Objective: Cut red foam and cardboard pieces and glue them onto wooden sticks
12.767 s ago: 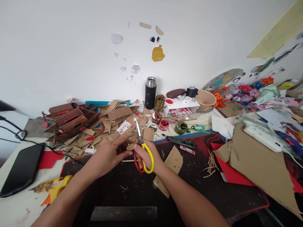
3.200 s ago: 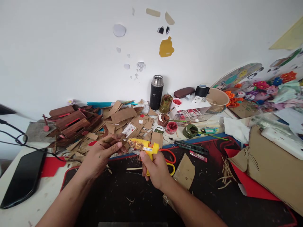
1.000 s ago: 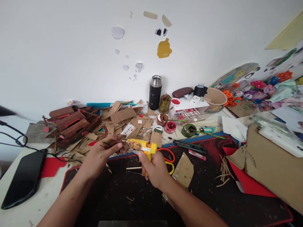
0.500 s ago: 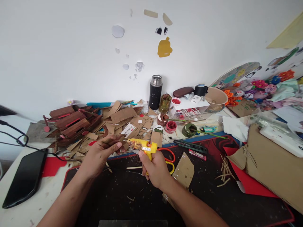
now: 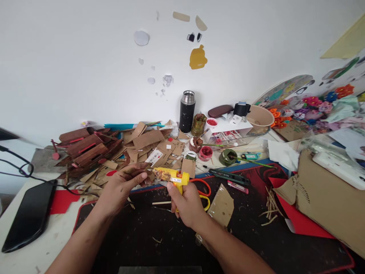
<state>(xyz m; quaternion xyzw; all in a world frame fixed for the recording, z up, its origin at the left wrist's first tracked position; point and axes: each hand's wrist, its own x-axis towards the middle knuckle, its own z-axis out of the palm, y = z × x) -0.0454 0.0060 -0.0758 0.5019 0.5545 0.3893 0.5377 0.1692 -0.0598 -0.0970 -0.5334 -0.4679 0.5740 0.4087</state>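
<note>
My right hand (image 5: 185,201) is wrapped round the handle of a yellow glue gun (image 5: 180,178), whose stained nozzle end points left. Just off that nozzle, my left hand (image 5: 121,186) pinches a small brown piece (image 5: 148,177) between thumb and fingers; it looks like painted cardboard, partly covered by the fingers. Whether the nozzle touches the piece I cannot tell. Scissors with red and yellow handles (image 5: 205,187) lie behind my right hand. A cardboard offcut (image 5: 221,205) is on the dark mat beside my right wrist.
Brown cardboard boat models (image 5: 85,146) and a heap of scraps (image 5: 162,150) lie at the back left. A black thermos (image 5: 187,112), open paint jars (image 5: 205,153) and a cutter knife (image 5: 229,176) stand or lie behind. A large cardboard sheet (image 5: 330,198) is at right; a black device (image 5: 30,215) at left.
My left hand and the brown piece have shifted very slightly by the nozzle. The glue gun stays in my right hand, almost still.
</note>
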